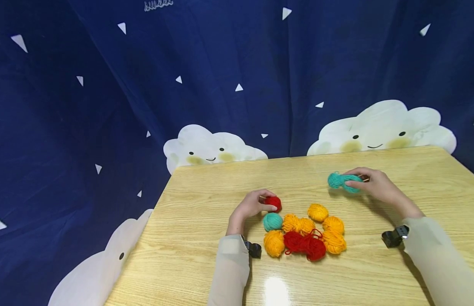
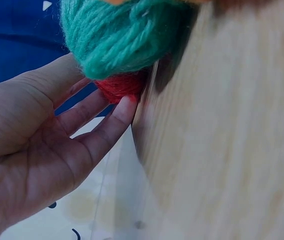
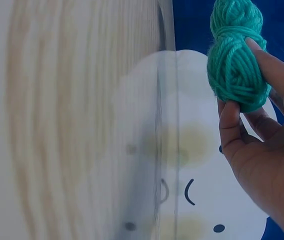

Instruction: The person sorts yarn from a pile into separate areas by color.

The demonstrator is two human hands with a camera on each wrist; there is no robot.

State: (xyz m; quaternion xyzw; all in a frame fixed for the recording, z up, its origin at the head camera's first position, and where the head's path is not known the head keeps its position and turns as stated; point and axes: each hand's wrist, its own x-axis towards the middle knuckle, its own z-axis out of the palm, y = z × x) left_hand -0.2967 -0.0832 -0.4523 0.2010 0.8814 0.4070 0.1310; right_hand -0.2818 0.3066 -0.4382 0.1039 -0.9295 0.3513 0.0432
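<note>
Head view high, forward-down; 2 wrist views close, rolled sideways, facing curtain (image 1: 229, 55); all 3 share table (image 1: 194, 225).

wooden table (image 1: 191, 229) | navy curtain (image 1: 221, 51) behind | printed smiling clouds (image 1: 378, 125) | white triangles (image 1: 239, 88)

Left fingers (image 2: 109, 131) curved, right fingers (image 3: 276, 69) in a raised pinch

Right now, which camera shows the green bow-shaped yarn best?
The right wrist view: the green bow-shaped yarn looks biggest there, its strands clear. The head view shows it small, partly covered by the right grip. The left wrist view doesn't show it.
</note>
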